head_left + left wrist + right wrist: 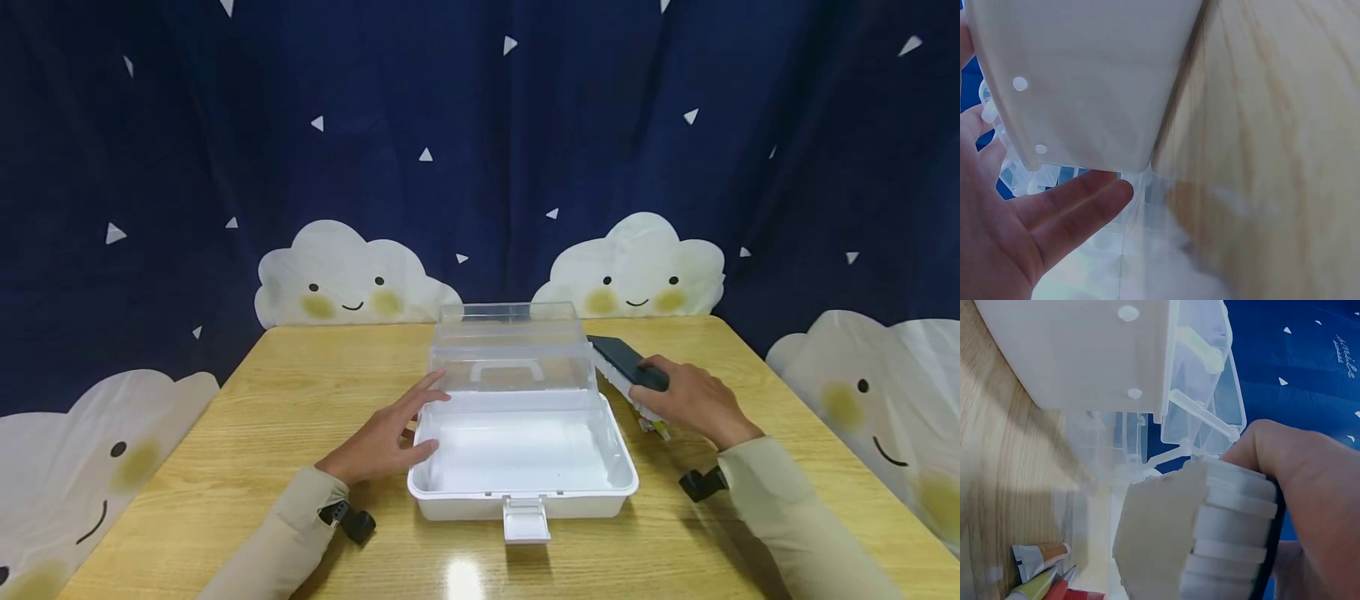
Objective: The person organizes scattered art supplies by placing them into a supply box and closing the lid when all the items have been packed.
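A white plastic box (525,454) stands in the middle of the table, its clear lid (513,337) tipped back and its front latch (525,521) hanging down. Fingers spread, my left hand (382,442) is at the box's left wall, with thumb and a fingertip reaching over the rim. To the right of the box, my right hand (693,400) grips a dark-topped white block (626,362) by its near end. The right wrist view shows the ribbed white side (1235,525) of this block and a cream face with a ragged edge; its exact kind I cannot tell.
Several paint tubes (1044,565), orange, yellow-green and red among them, lie on the wooden table (330,375) beneath the right hand. Clear trays on hinged arms (1204,419) rise behind the box. A dark blue curtain (480,167) with white clouds hangs around the table.
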A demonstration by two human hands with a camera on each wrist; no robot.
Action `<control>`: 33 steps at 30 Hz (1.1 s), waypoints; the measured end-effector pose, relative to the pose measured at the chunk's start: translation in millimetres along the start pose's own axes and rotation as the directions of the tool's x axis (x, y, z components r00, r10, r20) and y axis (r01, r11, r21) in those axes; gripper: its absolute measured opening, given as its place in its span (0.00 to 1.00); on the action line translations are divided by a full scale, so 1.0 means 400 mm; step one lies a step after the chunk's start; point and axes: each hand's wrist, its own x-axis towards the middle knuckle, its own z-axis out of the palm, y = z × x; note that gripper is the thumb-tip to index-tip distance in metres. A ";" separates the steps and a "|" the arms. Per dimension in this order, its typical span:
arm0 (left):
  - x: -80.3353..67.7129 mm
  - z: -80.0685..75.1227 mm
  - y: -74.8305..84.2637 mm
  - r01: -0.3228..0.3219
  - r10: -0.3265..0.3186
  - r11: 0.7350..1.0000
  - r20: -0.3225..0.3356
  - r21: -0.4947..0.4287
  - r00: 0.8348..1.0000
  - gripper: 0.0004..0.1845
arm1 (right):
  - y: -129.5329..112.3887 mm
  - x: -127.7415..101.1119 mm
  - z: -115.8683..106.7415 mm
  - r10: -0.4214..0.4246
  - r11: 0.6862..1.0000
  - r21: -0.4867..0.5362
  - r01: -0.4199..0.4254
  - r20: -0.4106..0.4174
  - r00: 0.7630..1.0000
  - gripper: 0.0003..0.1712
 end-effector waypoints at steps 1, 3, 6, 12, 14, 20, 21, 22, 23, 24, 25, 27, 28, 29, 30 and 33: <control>0.000 0.000 0.000 -0.004 0.004 1.000 -0.001 -0.001 1.000 0.39 | 0.001 0.000 -0.002 0.001 1.000 0.005 -0.001 -0.008 1.000 0.38; -0.001 0.000 0.001 -0.008 0.008 1.000 -0.001 -0.003 1.000 0.38 | 0.001 -0.002 -0.006 -0.002 1.000 0.011 0.002 -0.027 1.000 0.38; -0.003 0.002 0.001 -0.001 0.001 1.000 0.005 -0.012 1.000 0.37 | 0.003 -0.005 -0.008 -0.010 1.000 0.015 0.011 -0.049 0.999 0.38; -0.006 0.005 -0.001 0.009 -0.008 1.000 0.009 -0.016 1.000 0.37 | 0.001 -0.009 -0.008 -0.012 1.000 0.014 0.013 -0.094 0.996 0.38; -0.007 0.004 0.000 0.005 -0.004 1.000 0.011 -0.016 1.000 0.37 | -0.001 -0.010 -0.010 -0.009 1.000 0.012 0.010 -0.106 0.994 0.38; -0.006 0.002 0.001 -0.009 0.009 1.000 0.006 -0.015 1.000 0.37 | -0.005 -0.011 -0.017 -0.020 1.000 0.013 0.023 -0.178 0.984 0.37; -0.006 0.001 0.001 -0.008 0.008 1.000 0.007 -0.015 1.000 0.37 | -0.006 -0.012 -0.018 -0.022 1.000 0.014 0.025 -0.191 0.981 0.37; -0.005 0.001 0.001 -0.007 0.007 1.000 0.007 -0.013 1.000 0.37 | -0.007 -0.012 -0.019 -0.026 0.999 0.015 0.029 -0.203 0.979 0.37; -0.005 0.001 0.001 -0.007 0.007 1.000 0.009 -0.012 1.000 0.37 | -0.007 -0.013 -0.020 -0.031 0.999 0.015 0.035 -0.218 0.975 0.37; -0.004 0.001 0.001 -0.005 0.005 1.000 0.010 -0.010 1.000 0.37 | -0.008 -0.014 -0.021 -0.035 0.999 0.016 0.040 -0.232 0.972 0.37; -0.004 0.000 0.001 -0.005 0.005 1.000 0.010 -0.010 1.000 0.37 | -0.009 -0.015 -0.022 -0.040 0.999 0.018 0.046 -0.246 0.968 0.37; -0.004 0.000 0.001 -0.010 0.010 1.000 0.009 -0.012 1.000 0.37 | -0.012 -0.016 -0.023 -0.049 0.998 0.021 0.057 -0.275 0.960 0.37; -0.003 0.000 0.001 -0.013 0.013 1.000 0.008 -0.010 1.000 0.37 | -0.014 -0.017 -0.024 -0.054 0.998 0.021 0.063 -0.290 0.955 0.37; -0.003 0.000 0.001 -0.015 0.015 1.000 0.007 -0.009 1.000 0.36 | -0.016 -0.018 -0.025 -0.058 0.997 0.022 0.068 -0.303 0.951 0.37; -0.003 0.001 0.000 -0.017 0.017 1.000 0.007 -0.008 1.000 0.36 | -0.017 -0.019 -0.026 -0.061 0.997 0.024 0.072 -0.312 0.948 0.37; -0.003 0.001 0.000 -0.026 0.026 1.000 0.006 -0.002 1.000 0.35 | -0.023 -0.022 -0.030 -0.068 0.996 0.030 0.083 -0.337 0.939 0.36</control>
